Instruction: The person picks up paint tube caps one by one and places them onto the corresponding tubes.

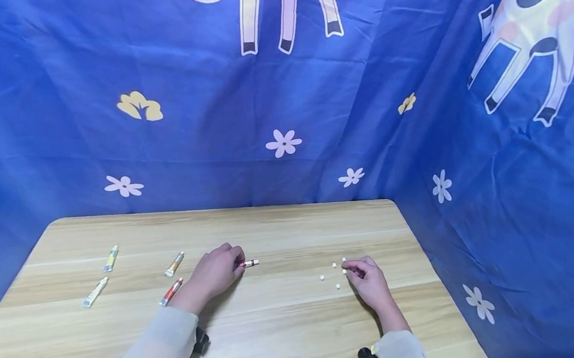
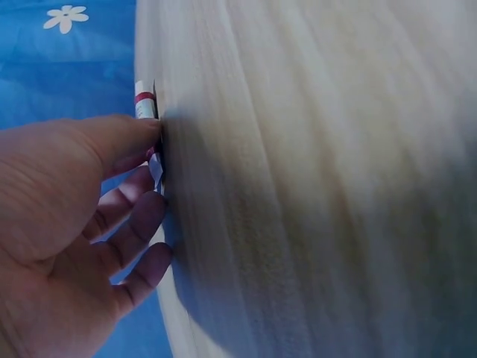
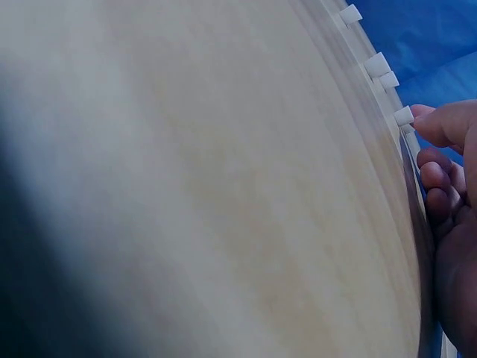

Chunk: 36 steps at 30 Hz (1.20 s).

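Observation:
My left hand (image 1: 219, 270) pinches a small paint tube (image 1: 250, 263), white with a dark red band, just above the table. In the left wrist view the thumb lies across this tube (image 2: 145, 104), and the other fingers are bent. My right hand (image 1: 368, 281) is low over the right side of the table, fingers curled. One small white cap (image 1: 344, 271) sits at its fingertips. In the right wrist view a digit touches that cap (image 3: 403, 116); whether it is pinched is hidden. Several more white caps (image 1: 337, 286) stand close by.
Left of my left arm lie a red paint tube (image 1: 171, 292), an orange-brown one (image 1: 174, 264), a yellow one (image 1: 111, 259) and a whitish one (image 1: 95, 292). Blue printed cloth (image 1: 237, 102) hangs behind and to the right of the wooden table (image 1: 282, 331).

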Each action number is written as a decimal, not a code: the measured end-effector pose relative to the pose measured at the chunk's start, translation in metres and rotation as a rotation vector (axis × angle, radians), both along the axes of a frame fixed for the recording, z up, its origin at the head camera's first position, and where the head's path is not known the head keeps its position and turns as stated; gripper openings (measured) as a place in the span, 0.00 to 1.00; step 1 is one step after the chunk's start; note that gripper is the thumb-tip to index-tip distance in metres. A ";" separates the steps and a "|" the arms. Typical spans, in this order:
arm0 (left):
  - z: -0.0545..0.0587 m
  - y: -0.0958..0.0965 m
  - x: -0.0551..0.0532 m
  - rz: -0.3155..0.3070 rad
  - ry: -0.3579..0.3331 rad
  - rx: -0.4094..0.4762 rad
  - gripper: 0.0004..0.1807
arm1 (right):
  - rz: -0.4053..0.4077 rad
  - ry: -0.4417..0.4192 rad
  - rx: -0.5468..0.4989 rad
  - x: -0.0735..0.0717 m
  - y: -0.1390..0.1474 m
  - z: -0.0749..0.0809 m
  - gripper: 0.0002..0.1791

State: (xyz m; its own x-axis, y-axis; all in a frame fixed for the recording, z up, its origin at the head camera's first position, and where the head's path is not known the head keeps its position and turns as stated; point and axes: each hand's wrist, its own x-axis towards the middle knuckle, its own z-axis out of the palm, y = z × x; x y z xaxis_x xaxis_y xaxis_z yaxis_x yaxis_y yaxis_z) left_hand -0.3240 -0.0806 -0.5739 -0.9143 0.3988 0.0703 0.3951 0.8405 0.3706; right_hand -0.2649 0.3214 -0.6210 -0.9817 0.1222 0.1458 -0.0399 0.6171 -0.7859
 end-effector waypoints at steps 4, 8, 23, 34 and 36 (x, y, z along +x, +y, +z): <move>0.000 -0.001 0.002 0.019 -0.017 0.003 0.08 | -0.002 -0.008 0.015 0.001 -0.001 0.001 0.11; 0.004 -0.003 0.006 0.068 -0.014 0.007 0.17 | 0.000 0.003 0.036 0.001 -0.002 0.002 0.11; 0.023 -0.024 0.027 0.160 0.056 0.053 0.21 | 0.000 0.005 0.048 0.000 -0.002 0.004 0.09; 0.029 -0.044 0.039 0.205 0.037 0.084 0.22 | -0.003 0.024 0.041 0.000 -0.002 0.002 0.09; 0.028 -0.051 0.041 0.216 0.047 0.081 0.22 | 0.001 0.020 0.038 0.000 -0.002 0.002 0.09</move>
State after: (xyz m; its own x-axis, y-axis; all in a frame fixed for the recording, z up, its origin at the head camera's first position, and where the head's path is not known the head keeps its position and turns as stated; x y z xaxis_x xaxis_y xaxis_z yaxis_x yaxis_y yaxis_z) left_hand -0.2826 -0.1313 -0.5456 -0.9728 0.1858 0.1384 0.2278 0.8757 0.4257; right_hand -0.2648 0.3198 -0.6192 -0.9787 0.1155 0.1700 -0.0558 0.6467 -0.7607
